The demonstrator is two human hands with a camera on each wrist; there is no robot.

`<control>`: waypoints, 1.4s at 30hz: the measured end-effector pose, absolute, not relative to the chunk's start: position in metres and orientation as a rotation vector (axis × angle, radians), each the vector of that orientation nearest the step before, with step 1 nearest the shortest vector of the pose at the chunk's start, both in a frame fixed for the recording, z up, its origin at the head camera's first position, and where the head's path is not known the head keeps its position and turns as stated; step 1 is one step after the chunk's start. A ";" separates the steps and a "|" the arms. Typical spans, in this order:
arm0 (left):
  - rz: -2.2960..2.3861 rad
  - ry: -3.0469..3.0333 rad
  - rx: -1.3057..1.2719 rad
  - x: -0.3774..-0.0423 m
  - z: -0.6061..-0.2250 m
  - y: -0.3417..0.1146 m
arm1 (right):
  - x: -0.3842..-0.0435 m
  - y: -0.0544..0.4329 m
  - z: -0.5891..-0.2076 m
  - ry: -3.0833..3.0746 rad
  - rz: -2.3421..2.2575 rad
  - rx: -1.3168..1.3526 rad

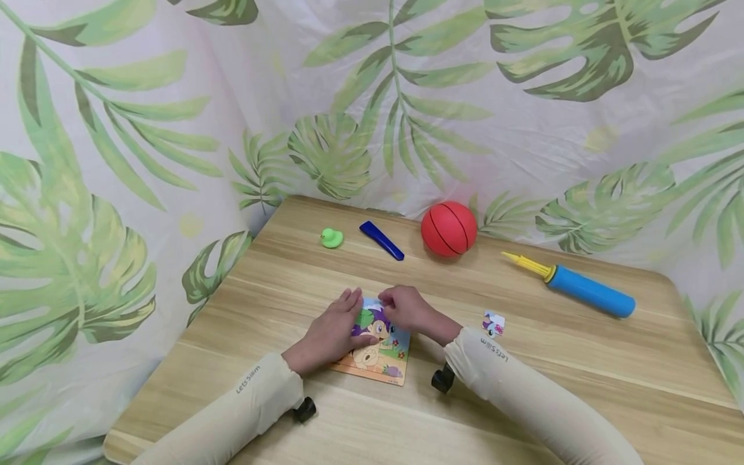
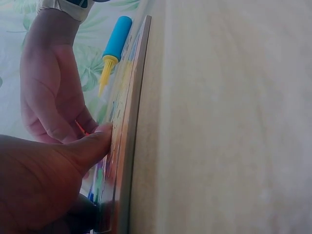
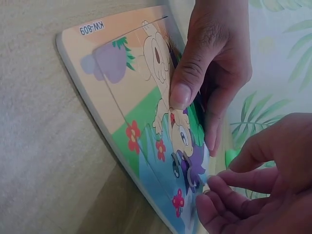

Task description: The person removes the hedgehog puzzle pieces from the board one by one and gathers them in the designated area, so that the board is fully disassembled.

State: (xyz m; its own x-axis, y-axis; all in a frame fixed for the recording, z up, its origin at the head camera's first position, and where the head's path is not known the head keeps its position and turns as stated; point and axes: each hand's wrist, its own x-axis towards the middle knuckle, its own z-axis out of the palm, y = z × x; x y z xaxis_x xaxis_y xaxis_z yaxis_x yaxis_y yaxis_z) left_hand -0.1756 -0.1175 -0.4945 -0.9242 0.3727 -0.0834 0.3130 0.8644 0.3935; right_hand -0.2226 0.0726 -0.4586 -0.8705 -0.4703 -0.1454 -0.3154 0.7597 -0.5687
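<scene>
The left grip (image 1: 328,332) is lying released, fingers straight, across the left side of the puzzle (image 1: 383,369), its thumb pressing on the picture. The right grip (image 1: 409,310) is bending its fingers at the puzzle's upper right edge; whether it is pinching anything there, I cannot tell. The puzzle is resting flat on the table (image 1: 610,361), its lower and right edges showing between the two sleeved forearms. Plain wood is running beside both these edges. A loose piece (image 1: 493,323) is lying apart from the puzzle, just beyond the right sleeve (image 1: 523,394).

Past the puzzle's top edge, a strip of wood is separating it from the things behind. Toward the back edge, a green duck (image 1: 332,238), a dark blue strip (image 1: 381,240) and a red ball (image 1: 449,228) are standing or lying with gaps between them. A blue pump (image 1: 589,290) is lying slanted farther right, its yellow nozzle pointing toward the ball.
</scene>
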 end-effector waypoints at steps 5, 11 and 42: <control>0.569 2.877 0.547 -0.176 -0.493 -0.115 | -0.223 0.073 -0.457 2.670 -0.771 -0.586; 0.589 2.867 0.568 -0.177 -0.490 -0.111 | -0.223 0.072 -0.458 2.659 -0.772 -0.482; 0.652 2.823 0.536 -0.178 -0.488 -0.119 | -0.256 0.199 -0.436 2.620 -0.700 -0.355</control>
